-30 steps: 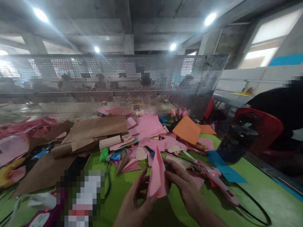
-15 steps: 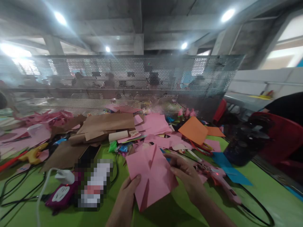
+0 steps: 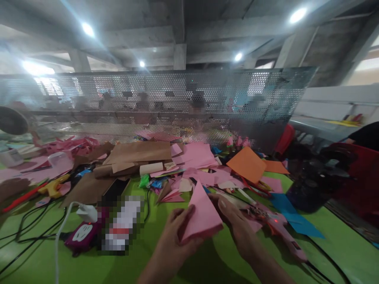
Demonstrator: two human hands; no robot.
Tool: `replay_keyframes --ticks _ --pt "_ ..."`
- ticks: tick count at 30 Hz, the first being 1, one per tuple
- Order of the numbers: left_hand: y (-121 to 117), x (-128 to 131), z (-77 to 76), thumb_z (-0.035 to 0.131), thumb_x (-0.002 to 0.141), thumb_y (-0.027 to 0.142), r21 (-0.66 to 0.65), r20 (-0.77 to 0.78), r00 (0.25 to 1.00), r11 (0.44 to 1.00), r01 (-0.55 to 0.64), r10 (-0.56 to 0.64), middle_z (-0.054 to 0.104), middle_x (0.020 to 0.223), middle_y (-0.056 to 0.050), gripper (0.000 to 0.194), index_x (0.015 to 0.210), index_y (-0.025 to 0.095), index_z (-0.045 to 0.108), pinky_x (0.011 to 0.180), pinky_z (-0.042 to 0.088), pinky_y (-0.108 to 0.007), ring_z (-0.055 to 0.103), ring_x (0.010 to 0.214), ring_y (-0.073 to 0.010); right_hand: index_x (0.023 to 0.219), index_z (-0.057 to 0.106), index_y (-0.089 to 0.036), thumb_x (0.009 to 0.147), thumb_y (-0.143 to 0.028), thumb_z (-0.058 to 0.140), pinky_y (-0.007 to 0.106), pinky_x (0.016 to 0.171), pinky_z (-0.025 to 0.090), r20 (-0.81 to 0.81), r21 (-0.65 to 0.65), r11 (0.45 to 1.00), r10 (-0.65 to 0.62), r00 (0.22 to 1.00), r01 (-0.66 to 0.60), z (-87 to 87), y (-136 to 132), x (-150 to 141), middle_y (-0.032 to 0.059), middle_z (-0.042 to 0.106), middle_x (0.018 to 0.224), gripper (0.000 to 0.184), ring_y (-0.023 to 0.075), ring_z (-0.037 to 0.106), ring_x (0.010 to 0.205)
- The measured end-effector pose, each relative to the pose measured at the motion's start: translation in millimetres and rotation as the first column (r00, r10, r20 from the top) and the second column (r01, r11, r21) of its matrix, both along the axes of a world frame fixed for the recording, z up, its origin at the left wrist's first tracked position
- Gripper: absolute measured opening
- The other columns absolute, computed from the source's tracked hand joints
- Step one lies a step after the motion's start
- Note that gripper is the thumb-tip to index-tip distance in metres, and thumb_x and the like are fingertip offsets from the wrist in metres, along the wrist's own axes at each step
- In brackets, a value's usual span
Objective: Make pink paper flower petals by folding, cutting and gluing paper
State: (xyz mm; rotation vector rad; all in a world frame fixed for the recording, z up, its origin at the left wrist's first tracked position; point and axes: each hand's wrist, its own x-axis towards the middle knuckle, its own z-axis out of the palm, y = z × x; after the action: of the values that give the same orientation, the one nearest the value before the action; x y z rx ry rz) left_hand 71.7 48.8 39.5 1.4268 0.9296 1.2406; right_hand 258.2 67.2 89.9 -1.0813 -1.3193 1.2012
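A sheet of pink paper [image 3: 201, 221], folded into a triangle with its point upward, stands above the green table. My left hand [image 3: 180, 232] grips its lower left side, thumb on the front and fingers behind. At its right edge is my right hand [image 3: 233, 221], fingers stretched out and loosely apart; I cannot tell whether they touch the paper. A pink glue gun [image 3: 284, 228] with a red light lies just right of that hand, beside blue paper [image 3: 297, 215].
Brown paper [image 3: 139, 152], pink sheets [image 3: 197, 156] and orange paper [image 3: 247, 163] lie behind the hands. On the left are a purple power socket [image 3: 81, 234], cables and a blurred-out flat object [image 3: 122, 225]. A dark container [image 3: 310, 185] stands right. Another person's hand [image 3: 12, 189] shows far left.
The pink square, spread open before with creases showing, is now folded into a triangle. My left hand has moved up and right with it. The view has turned slightly left.
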Motion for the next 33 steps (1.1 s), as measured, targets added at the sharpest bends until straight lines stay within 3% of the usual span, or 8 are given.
replay_keyframes --ticks 2,4,10,15,21,25,30,33 --pt "0.3 -1.1 1.8 0.075 0.069 0.050 0.101 -0.127 0.992 0.995 0.018 -0.005 0.049 0.126 -0.011 0.071 0.133 0.025 0.056 0.105 0.038 -0.040 0.045 0.124 -0.0299 0.118 0.062 -0.024 0.085 -0.048 0.060 0.040 0.096 0.042 -0.055 -0.023 0.999 0.030 0.998 -0.031 -0.4 2.0 0.4 0.0068 0.063 0.125 0.040 0.0291 0.052 0.118" --pt "0.8 -2.1 3.4 0.071 0.072 0.055 0.068 -0.138 0.988 0.994 0.086 -0.076 0.046 0.131 -0.010 0.071 0.134 0.027 0.054 0.102 0.041 -0.039 0.044 0.123 -0.0300 0.118 0.060 -0.025 0.078 -0.041 0.071 0.040 0.097 0.043 -0.097 -0.045 0.998 0.028 0.995 -0.032 -1.9 5.2 1.5 0.0071 0.062 0.127 0.045 0.0296 0.051 0.121" --pt "8.2 -0.3 8.3 0.061 0.076 0.064 -0.194 0.232 0.969 0.973 0.125 -0.078 0.065 0.095 -0.007 0.072 0.134 0.022 0.052 0.074 0.047 -0.031 0.060 0.081 -0.0190 0.123 0.057 -0.026 0.071 -0.031 0.078 0.039 0.094 0.046 -0.132 -0.049 0.997 -0.063 0.989 0.057 -7.9 11.4 7.6 0.0087 0.059 0.130 0.056 0.0294 0.052 0.120" --pt "10.8 3.0 13.1 0.074 0.070 0.053 -0.295 0.223 0.967 0.937 0.188 -0.124 0.066 0.083 -0.004 0.060 0.117 0.018 0.064 0.063 0.045 -0.024 0.059 0.072 -0.0152 0.115 0.062 -0.023 0.070 -0.033 0.079 0.034 0.083 0.050 -0.144 -0.021 0.995 -0.099 0.985 0.097 -7.2 10.4 6.6 0.0069 0.070 0.105 0.049 0.0252 0.063 0.096" --pt "16.9 5.0 17.1 0.066 0.076 0.042 -0.231 0.025 0.999 0.972 0.052 -0.048 0.057 0.060 0.002 0.028 0.074 0.014 0.065 0.051 0.040 -0.021 0.050 0.050 -0.0096 0.101 0.067 -0.020 0.075 -0.038 0.073 0.035 0.078 0.049 0.013 0.070 0.994 -0.090 0.996 0.089 -4.9 13.0 10.5 0.0074 0.067 0.098 0.032 0.0259 0.061 0.091" --pt "23.2 3.7 13.8 0.057 0.080 0.034 -0.104 -0.158 0.984 0.989 -0.101 0.084 0.058 0.066 0.000 0.020 0.074 0.016 0.062 0.055 0.040 -0.023 0.053 0.059 -0.0136 0.071 0.068 -0.021 0.071 -0.036 0.074 0.035 0.078 0.046 0.306 0.294 0.928 -0.320 0.897 0.231 -8.8 17.1 16.6 0.0063 0.062 0.094 0.016 0.0266 0.055 0.092" --pt "28.4 7.6 8.8 0.047 0.088 0.034 0.102 -0.420 0.881 0.976 -0.194 0.219 0.053 0.064 0.001 0.023 0.073 0.018 0.056 0.058 0.033 -0.024 0.048 0.061 -0.0144 0.080 0.069 -0.019 0.076 -0.040 0.071 0.033 0.070 0.047 0.140 0.061 0.996 -0.076 0.987 0.068 -11.1 14.9 12.6 0.0023 0.068 0.077 0.021 0.0240 0.061 0.078" --pt "30.7 12.5 11.0 0.043 0.091 0.034 0.121 -0.431 0.872 0.973 -0.197 0.231 0.051 0.063 0.003 0.026 0.075 0.019 0.056 0.059 0.033 -0.024 0.048 0.061 -0.0145 0.094 0.071 -0.017 0.073 -0.038 0.076 0.034 0.072 0.049 0.004 -0.033 0.999 0.022 1.000 -0.022 -8.0 10.9 6.8 0.0049 0.074 0.088 0.030 0.0252 0.065 0.082"
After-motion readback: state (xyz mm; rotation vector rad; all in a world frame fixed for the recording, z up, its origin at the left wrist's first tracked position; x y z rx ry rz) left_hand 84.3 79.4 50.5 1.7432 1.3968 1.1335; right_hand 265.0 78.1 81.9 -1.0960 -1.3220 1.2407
